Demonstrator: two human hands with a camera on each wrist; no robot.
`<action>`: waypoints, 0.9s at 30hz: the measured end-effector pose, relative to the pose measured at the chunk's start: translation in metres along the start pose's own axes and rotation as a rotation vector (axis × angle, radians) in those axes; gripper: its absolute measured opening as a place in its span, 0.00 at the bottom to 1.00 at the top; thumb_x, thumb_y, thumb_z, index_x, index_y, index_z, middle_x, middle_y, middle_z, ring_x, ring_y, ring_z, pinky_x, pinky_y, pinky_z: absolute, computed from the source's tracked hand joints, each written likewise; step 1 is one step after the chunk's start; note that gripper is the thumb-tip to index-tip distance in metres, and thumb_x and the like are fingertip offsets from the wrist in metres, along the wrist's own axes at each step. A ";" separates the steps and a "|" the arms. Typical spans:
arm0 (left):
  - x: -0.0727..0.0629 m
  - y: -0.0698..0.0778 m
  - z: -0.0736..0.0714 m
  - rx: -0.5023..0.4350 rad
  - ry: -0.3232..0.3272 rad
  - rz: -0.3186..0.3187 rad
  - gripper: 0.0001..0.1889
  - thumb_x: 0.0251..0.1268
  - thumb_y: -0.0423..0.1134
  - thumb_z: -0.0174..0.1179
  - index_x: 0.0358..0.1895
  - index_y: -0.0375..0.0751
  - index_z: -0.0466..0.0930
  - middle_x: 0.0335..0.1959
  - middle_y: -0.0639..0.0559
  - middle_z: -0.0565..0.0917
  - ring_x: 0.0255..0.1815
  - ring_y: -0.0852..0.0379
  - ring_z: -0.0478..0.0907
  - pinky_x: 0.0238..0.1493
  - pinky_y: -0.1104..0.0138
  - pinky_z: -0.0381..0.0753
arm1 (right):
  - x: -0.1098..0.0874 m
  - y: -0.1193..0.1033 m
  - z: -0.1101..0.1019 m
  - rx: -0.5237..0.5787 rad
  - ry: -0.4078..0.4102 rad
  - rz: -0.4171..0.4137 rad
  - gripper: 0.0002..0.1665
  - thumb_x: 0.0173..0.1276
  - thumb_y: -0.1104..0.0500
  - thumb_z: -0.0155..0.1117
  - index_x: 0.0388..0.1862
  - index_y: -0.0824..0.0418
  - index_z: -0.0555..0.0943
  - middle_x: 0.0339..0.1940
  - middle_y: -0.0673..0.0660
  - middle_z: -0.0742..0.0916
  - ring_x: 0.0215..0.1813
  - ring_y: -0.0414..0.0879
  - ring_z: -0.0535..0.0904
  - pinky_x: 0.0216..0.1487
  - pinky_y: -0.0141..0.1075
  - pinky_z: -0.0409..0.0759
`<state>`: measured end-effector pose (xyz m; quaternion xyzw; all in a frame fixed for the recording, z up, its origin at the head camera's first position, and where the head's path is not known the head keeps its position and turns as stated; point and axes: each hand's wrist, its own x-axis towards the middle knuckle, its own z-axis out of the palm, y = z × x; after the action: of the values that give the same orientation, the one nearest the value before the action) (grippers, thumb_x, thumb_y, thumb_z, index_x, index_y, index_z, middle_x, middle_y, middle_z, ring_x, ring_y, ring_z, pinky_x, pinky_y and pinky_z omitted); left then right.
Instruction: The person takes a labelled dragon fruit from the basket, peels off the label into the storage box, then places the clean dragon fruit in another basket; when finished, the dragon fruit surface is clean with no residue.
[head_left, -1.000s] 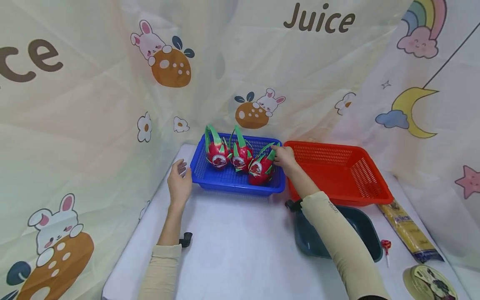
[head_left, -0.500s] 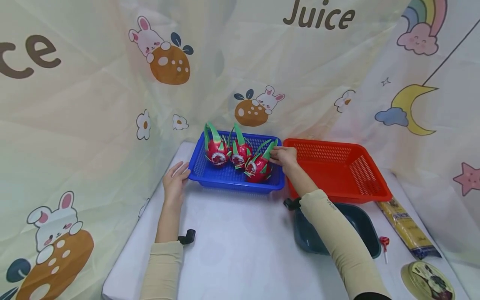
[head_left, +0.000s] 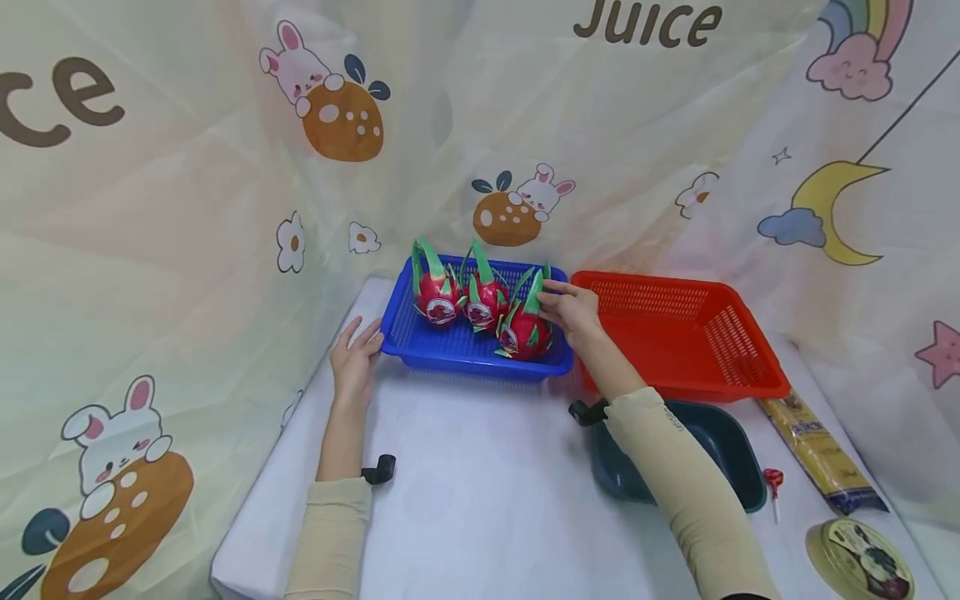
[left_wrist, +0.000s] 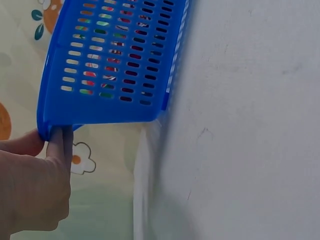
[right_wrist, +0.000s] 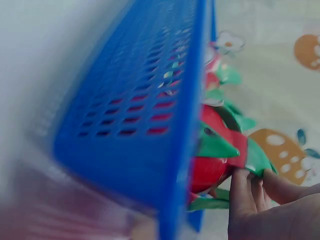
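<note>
A blue plastic basket [head_left: 472, 362] holds three red dragon fruits with green leaves. My left hand [head_left: 354, 362] is at its left front corner; in the left wrist view, thumb and fingers pinch the basket's rim [left_wrist: 45, 112]. The rightmost dragon fruit [head_left: 527, 336] leans near the basket's right end. With my right hand [head_left: 573, 313] I hold this fruit by its green leaf [right_wrist: 257, 159], thumb on one side and fingers on the other. The left dragon fruit [head_left: 438, 297] and the middle dragon fruit [head_left: 486, 302] lie side by side, their leaves pointing up and back.
A red basket [head_left: 667, 358] stands right beside the blue one. In front of it, partly under my right forearm, is a dark green tray [head_left: 720, 433]. Farther right lie a yellow packet [head_left: 821, 450], a red lollipop [head_left: 773, 479] and a round tin [head_left: 862, 558]. A printed cloth hangs behind.
My left hand has come onto the blue basket's rim with its fingers gripping the corner. The right dragon fruit has turned a little, its label facing more to the left, under my right hand.
</note>
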<state>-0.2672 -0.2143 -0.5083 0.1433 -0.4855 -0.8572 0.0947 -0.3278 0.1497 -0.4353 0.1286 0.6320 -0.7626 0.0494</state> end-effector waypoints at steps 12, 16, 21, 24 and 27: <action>0.000 -0.002 0.002 -0.093 0.095 0.017 0.33 0.68 0.19 0.63 0.75 0.37 0.69 0.72 0.34 0.75 0.65 0.44 0.82 0.54 0.69 0.86 | -0.045 -0.048 0.012 0.185 -0.041 -0.053 0.23 0.72 0.66 0.69 0.65 0.61 0.84 0.50 0.57 0.91 0.49 0.47 0.91 0.53 0.39 0.87; -0.002 -0.005 0.001 -0.081 0.107 0.051 0.32 0.67 0.20 0.65 0.73 0.37 0.71 0.69 0.35 0.78 0.62 0.45 0.84 0.53 0.68 0.86 | -0.062 -0.057 0.015 0.143 -0.055 -0.057 0.22 0.74 0.63 0.68 0.66 0.58 0.83 0.58 0.58 0.89 0.55 0.48 0.89 0.55 0.38 0.86; -0.002 -0.006 -0.001 -0.072 0.095 0.106 0.29 0.66 0.19 0.66 0.70 0.35 0.74 0.67 0.35 0.80 0.61 0.44 0.85 0.52 0.67 0.87 | -0.080 -0.062 0.015 0.119 -0.105 -0.020 0.24 0.75 0.61 0.68 0.68 0.56 0.83 0.66 0.59 0.84 0.61 0.51 0.86 0.61 0.39 0.84; -0.002 -0.007 -0.003 -0.078 0.076 0.117 0.28 0.66 0.18 0.65 0.69 0.33 0.74 0.68 0.34 0.79 0.62 0.43 0.84 0.52 0.68 0.87 | -0.091 -0.060 0.013 0.095 -0.121 0.011 0.24 0.75 0.59 0.68 0.69 0.53 0.82 0.68 0.58 0.83 0.63 0.51 0.85 0.63 0.40 0.83; 0.000 -0.010 -0.005 -0.082 0.061 0.106 0.28 0.67 0.19 0.64 0.70 0.32 0.73 0.70 0.33 0.77 0.64 0.44 0.82 0.51 0.69 0.87 | -0.098 -0.056 0.010 0.076 -0.128 0.037 0.24 0.76 0.59 0.66 0.70 0.52 0.81 0.69 0.57 0.82 0.64 0.51 0.84 0.63 0.40 0.82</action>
<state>-0.2657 -0.2131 -0.5191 0.1397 -0.4539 -0.8653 0.1604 -0.2485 0.1426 -0.3555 0.0932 0.5957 -0.7916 0.0989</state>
